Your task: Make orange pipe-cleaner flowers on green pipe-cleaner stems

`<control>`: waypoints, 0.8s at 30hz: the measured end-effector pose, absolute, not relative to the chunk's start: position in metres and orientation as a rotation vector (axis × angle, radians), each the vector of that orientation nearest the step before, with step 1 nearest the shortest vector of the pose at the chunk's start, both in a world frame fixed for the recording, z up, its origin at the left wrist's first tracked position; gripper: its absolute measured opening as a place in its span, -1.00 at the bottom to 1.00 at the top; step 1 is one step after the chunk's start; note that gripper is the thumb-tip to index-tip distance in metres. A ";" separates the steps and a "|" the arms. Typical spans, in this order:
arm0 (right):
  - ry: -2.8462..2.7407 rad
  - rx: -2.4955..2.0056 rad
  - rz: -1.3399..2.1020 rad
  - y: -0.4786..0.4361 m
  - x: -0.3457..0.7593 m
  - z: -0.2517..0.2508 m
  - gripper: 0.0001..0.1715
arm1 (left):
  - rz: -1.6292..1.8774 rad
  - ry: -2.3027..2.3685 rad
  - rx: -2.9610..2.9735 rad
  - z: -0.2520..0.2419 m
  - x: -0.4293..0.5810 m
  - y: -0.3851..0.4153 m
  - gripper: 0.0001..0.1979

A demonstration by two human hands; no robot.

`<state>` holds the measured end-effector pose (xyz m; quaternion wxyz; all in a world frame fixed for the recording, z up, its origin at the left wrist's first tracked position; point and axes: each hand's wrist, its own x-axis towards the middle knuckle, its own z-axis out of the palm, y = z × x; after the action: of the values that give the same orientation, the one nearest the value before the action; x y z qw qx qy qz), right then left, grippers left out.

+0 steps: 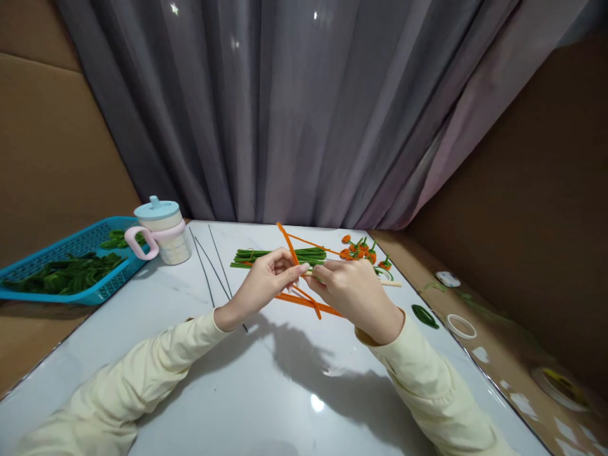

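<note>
My left hand is closed in a pinch, and an orange pipe cleaner passes through its fingers, one end rising behind them and another stretch hanging below. At the fingertips the pipe cleaner crosses a thin pale wooden stick. My right hand is closed round that stick, which pokes out past its far side. The two hands nearly touch, and the fingers partly hide the crossing. Behind them lies a bundle of green pipe cleaners. More orange pipe cleaners lie on the table just under the hands.
Several orange and green pipe-cleaner flowers lie at the back right. To the left are a lidded cup, thin dark wires and a blue basket of green pieces. A green coil and a white ring sit right.
</note>
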<state>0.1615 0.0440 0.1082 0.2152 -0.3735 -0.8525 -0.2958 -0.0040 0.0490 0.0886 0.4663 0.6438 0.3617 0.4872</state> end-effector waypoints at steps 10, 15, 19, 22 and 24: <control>-2.391 -0.951 -0.913 0.048 0.157 0.103 -0.59 | 1.058 0.938 1.615 0.092 -0.011 0.055 -0.73; -2.398 -0.906 -0.926 0.051 0.158 0.103 -0.62 | 1.391 1.003 2.084 0.077 -0.009 0.054 -0.83; -2.363 -0.870 -0.884 0.051 0.159 0.104 -0.59 | 1.746 0.971 2.575 0.064 -0.011 0.059 -0.79; -2.329 -0.870 -0.804 0.051 0.158 0.103 -0.55 | 1.866 0.906 2.757 0.062 -0.014 0.062 -0.83; -2.312 -0.883 -0.744 0.050 0.158 0.103 -0.52 | 1.852 0.845 2.841 0.064 -0.016 0.063 -0.92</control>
<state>0.1582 0.0502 0.1030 0.2751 -0.3284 -0.8601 -0.2769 -0.0160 0.0626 0.0637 -0.1759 0.8003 0.2380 0.5216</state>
